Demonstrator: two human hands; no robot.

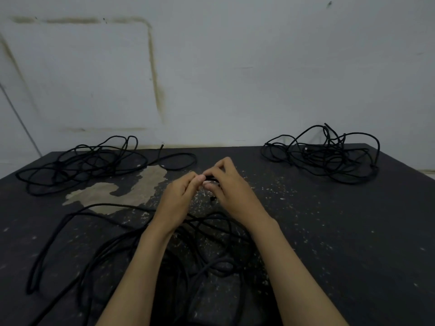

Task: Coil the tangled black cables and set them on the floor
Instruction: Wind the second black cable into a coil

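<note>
Three tangles of black cable lie on a dark surface. One loose tangle [77, 163] sits at the far left, a denser one [324, 154] at the far right. The third cable [94, 250] sprawls in wide loops near me, under my forearms. My left hand [179, 196] and my right hand [230, 187] meet over the middle. Their fingertips pinch a short piece of the near cable between them; most of that piece is hidden by the fingers.
The dark surface [341, 231] is speckled with pale flecks and has a worn tan patch [131, 189] left of my hands. A stained white wall [235, 78] stands right behind the far edge.
</note>
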